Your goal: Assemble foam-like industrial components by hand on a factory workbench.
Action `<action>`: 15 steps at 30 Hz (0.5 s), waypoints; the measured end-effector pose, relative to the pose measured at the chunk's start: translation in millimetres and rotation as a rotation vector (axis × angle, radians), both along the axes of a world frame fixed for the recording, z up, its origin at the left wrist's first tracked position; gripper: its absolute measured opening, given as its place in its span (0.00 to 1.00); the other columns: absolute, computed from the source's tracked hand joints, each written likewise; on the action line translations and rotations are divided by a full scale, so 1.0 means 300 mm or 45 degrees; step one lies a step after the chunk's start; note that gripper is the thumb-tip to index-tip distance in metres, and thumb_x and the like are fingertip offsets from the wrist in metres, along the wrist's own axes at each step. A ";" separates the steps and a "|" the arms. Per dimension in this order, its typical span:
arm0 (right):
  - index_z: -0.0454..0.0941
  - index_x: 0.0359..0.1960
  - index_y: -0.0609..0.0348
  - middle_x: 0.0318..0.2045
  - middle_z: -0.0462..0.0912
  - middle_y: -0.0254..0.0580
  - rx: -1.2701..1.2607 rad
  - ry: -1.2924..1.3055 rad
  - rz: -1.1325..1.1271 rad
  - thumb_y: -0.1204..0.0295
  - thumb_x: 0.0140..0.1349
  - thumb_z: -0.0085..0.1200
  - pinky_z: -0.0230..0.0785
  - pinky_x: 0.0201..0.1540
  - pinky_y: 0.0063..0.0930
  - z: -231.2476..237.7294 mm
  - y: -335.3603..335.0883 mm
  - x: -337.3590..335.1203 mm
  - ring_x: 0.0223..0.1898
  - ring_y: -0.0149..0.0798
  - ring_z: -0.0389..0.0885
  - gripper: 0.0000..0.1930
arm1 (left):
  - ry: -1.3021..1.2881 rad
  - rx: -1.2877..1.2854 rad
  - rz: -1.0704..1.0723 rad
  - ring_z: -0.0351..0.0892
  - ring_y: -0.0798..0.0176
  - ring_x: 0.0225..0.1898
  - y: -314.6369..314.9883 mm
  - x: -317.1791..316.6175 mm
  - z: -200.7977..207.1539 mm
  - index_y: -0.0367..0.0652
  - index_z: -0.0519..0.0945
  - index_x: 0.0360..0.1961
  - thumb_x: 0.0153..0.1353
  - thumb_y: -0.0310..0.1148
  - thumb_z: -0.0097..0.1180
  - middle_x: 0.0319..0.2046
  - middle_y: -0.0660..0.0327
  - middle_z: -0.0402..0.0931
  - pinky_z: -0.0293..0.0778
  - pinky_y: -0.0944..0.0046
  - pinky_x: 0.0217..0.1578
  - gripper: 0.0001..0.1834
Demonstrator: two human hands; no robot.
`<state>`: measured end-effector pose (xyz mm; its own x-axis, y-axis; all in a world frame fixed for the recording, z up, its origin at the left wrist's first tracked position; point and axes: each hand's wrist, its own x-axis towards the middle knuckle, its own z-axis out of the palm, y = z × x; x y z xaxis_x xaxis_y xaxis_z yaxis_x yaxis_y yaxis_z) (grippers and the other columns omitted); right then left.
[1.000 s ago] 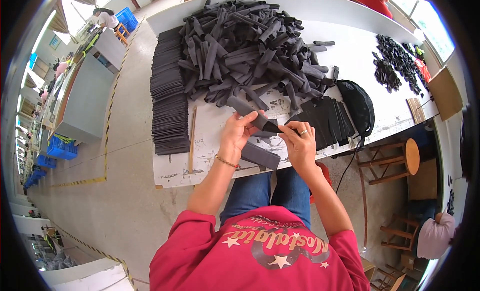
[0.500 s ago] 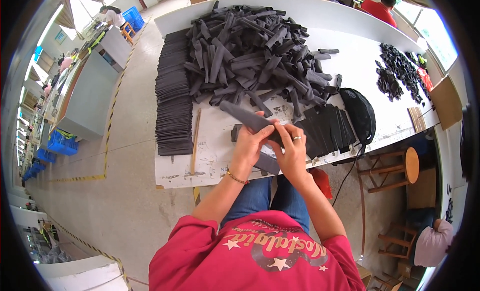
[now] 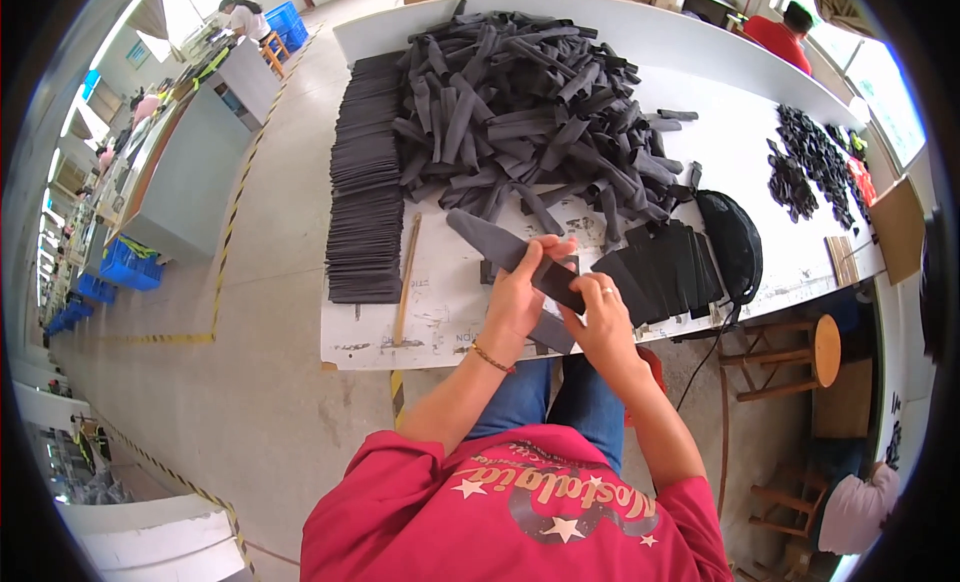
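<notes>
Over the table's near edge, my left hand (image 3: pixel 518 292) is closed around a dark grey fabric sleeve (image 3: pixel 485 239), whose free end points to the far left. A flat black strip (image 3: pixel 560 282) sticks out of the sleeve's near end, partly inside it as far as I can see. My right hand (image 3: pixel 606 327) pinches the strip's lower end. Another dark grey fabric piece (image 3: pixel 552 334) lies beneath my hands at the table's edge. Just right of them, flat black strips (image 3: pixel 655 277) are fanned out on the white table (image 3: pixel 380 350).
A big heap of grey fabric sleeves (image 3: pixel 510 112) covers the table's far middle. Left of it runs a neat stack of flat sleeves (image 3: pixel 365 202), beside a wooden stick (image 3: pixel 408 279). A black rounded bag (image 3: pixel 728 244) sits at the right, with a wooden stool (image 3: pixel 825 350) beyond the edge.
The black strip now shows between my hands at the sleeve's near end. My right hand has shifted slightly down and right. The whole view has moved a little.
</notes>
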<state>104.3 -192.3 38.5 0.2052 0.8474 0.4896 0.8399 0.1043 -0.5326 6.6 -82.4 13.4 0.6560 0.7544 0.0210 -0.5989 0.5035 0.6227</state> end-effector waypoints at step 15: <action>0.71 0.38 0.61 0.40 0.75 0.50 -0.066 -0.067 0.109 0.78 0.54 0.61 0.72 0.37 0.43 -0.033 -0.012 0.042 0.36 0.55 0.77 0.12 | -0.115 -0.481 0.035 0.79 0.56 0.48 -0.050 0.030 -0.068 0.36 0.74 0.52 0.70 0.40 0.49 0.44 0.53 0.81 0.73 0.56 0.54 0.19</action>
<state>117.0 -196.0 28.8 0.1062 0.8852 0.4530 0.8560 0.1504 -0.4946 15.6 -97.3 -7.0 0.6436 0.7374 -0.2048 -0.6592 0.6701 0.3411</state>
